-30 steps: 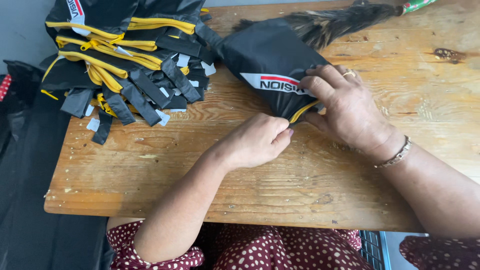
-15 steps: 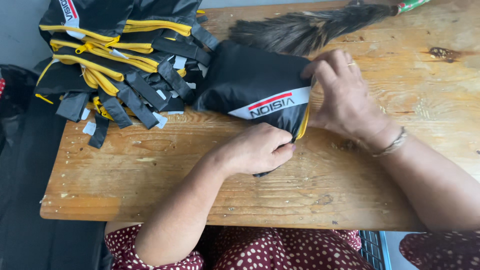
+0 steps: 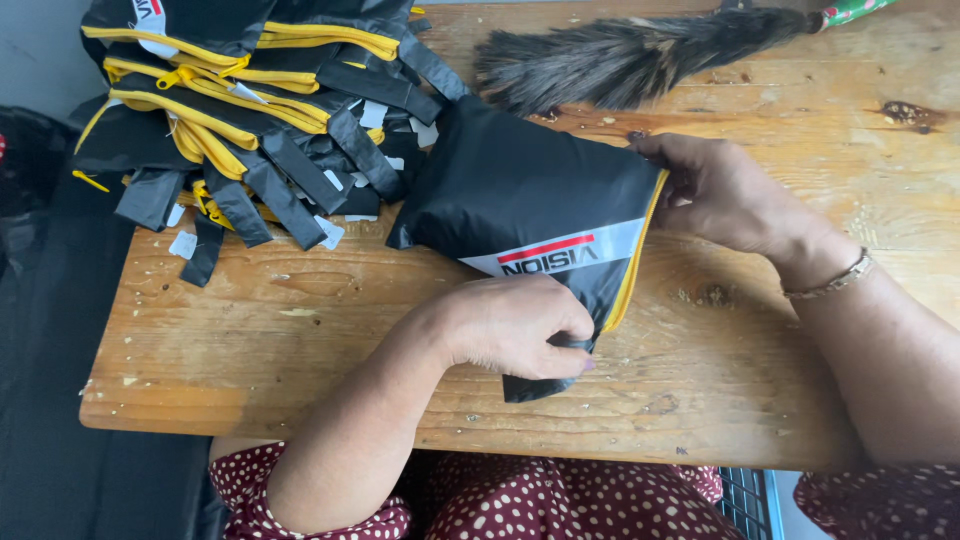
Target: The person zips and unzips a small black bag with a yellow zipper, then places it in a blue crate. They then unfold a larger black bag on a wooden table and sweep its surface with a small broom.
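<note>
Wooden table [image 3: 300, 330] boards lie under a black bag [image 3: 520, 190] with a yellow zip edge [image 3: 632, 255], and the bag rests flat between both hands. Left hand [image 3: 520, 325] fingers are curled shut on the bag's bottom corner, while right hand [image 3: 725, 190] fingers pinch the top end of the zip edge (a pile of bags [image 3: 250, 110] sits well past the fingertips, beside a feather duster [image 3: 640, 55]). It looks soft, light and a bit slippery, so the stiffer zip edge seems the best place to hold.
</note>
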